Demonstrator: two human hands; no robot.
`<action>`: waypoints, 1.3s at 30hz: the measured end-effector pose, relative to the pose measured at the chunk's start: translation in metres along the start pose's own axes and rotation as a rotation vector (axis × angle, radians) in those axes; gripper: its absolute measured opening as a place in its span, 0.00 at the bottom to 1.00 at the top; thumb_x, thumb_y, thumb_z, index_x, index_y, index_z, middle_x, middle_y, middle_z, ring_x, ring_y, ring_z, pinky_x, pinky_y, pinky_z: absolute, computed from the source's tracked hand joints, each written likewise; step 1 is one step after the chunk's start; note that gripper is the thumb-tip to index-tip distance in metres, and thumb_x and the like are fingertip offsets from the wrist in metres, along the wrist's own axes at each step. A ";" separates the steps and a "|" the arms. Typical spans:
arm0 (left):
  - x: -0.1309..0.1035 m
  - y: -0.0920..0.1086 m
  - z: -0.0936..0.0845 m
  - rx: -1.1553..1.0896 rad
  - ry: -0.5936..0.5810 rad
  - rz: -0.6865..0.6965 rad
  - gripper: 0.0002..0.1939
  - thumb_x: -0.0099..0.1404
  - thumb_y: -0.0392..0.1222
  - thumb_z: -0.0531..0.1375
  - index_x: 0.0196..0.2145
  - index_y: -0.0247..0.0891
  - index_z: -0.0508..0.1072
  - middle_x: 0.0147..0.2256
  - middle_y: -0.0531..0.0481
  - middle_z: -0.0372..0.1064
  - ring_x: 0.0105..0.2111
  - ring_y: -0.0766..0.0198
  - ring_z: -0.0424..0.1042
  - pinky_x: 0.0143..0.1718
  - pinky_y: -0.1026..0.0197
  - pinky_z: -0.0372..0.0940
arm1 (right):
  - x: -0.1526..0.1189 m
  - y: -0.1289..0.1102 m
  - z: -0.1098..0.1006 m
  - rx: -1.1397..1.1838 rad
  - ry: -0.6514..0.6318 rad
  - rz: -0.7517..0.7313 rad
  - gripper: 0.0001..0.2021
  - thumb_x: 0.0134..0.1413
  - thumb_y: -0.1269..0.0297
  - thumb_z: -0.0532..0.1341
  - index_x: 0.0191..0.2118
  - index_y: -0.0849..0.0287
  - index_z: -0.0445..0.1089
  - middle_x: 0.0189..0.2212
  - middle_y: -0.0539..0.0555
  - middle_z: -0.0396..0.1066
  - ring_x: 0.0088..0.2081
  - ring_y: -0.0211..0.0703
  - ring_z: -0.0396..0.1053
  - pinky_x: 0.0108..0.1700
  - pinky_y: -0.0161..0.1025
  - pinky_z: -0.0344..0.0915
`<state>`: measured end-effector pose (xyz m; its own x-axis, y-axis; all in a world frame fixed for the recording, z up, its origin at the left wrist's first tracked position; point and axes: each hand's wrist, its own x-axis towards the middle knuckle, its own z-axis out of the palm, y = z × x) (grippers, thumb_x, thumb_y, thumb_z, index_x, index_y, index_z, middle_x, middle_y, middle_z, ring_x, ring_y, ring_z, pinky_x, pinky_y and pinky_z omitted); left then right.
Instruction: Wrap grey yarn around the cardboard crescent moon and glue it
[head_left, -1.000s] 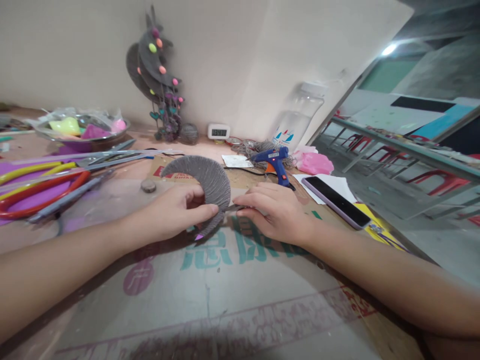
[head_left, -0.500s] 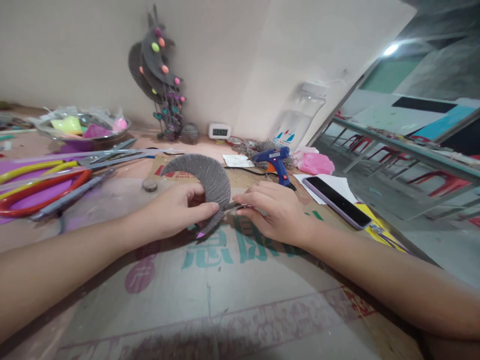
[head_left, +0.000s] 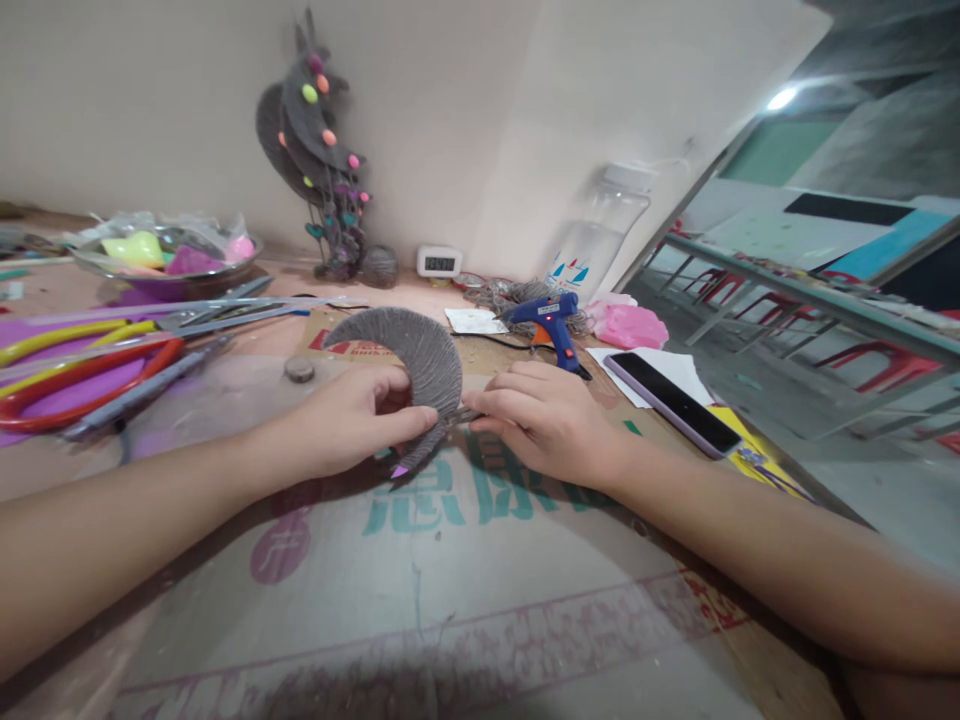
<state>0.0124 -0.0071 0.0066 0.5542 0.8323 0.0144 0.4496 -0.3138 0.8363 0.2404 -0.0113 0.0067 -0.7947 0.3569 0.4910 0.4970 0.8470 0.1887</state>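
A crescent moon shape wrapped in grey yarn [head_left: 433, 360] stands tilted above the cardboard, and a small purple patch shows near its lower tip. My left hand [head_left: 367, 415] grips it at the inner curve, thumb on the front face and fingers behind. At the crescent's outer edge, my right hand [head_left: 544, 420] pinches a short length of grey yarn [head_left: 460, 413] between thumb and forefinger. The rest of that yarn is hidden by the hand.
Printed cardboard [head_left: 360, 620] covers the table. Scissors with red handles [head_left: 161, 365] and a metal bowl [head_left: 161, 285] are left. A blue glue gun [head_left: 553, 320], water bottle [head_left: 600, 230] and phone [head_left: 675, 405] are right. Finished-looking yarn moons [head_left: 315, 130] hang behind.
My right hand has shifted very slightly toward the crescent's edge. The left hand and the crescent have hardly moved.
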 end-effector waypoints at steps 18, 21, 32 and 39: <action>0.002 -0.004 0.000 -0.013 -0.013 0.038 0.14 0.62 0.48 0.53 0.24 0.37 0.66 0.22 0.55 0.64 0.24 0.67 0.65 0.25 0.66 0.58 | 0.000 -0.003 0.000 0.082 0.026 0.117 0.10 0.60 0.62 0.55 0.42 0.61 0.67 0.27 0.51 0.68 0.29 0.38 0.64 0.32 0.35 0.57; 0.003 -0.005 0.000 0.007 -0.008 0.043 0.16 0.62 0.49 0.53 0.23 0.37 0.66 0.21 0.55 0.63 0.24 0.67 0.64 0.25 0.66 0.57 | 0.000 -0.005 0.001 0.067 0.010 0.117 0.10 0.60 0.62 0.54 0.43 0.61 0.67 0.28 0.52 0.69 0.30 0.38 0.64 0.33 0.36 0.58; 0.002 -0.001 0.000 -0.084 -0.032 0.051 0.15 0.63 0.47 0.53 0.22 0.37 0.65 0.21 0.57 0.61 0.23 0.69 0.63 0.24 0.67 0.57 | -0.002 -0.002 0.004 0.031 0.049 0.054 0.08 0.60 0.64 0.55 0.40 0.62 0.68 0.27 0.52 0.70 0.30 0.37 0.65 0.33 0.35 0.59; 0.002 -0.005 0.000 -0.054 -0.022 0.042 0.16 0.63 0.50 0.52 0.24 0.36 0.66 0.22 0.54 0.63 0.23 0.67 0.64 0.25 0.66 0.58 | -0.003 -0.001 0.005 0.062 0.080 0.074 0.07 0.58 0.65 0.57 0.40 0.60 0.69 0.28 0.52 0.71 0.30 0.37 0.65 0.33 0.35 0.60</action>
<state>0.0114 -0.0041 0.0020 0.5874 0.8084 0.0380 0.3875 -0.3222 0.8637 0.2401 -0.0114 0.0005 -0.7249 0.3890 0.5686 0.5288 0.8432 0.0973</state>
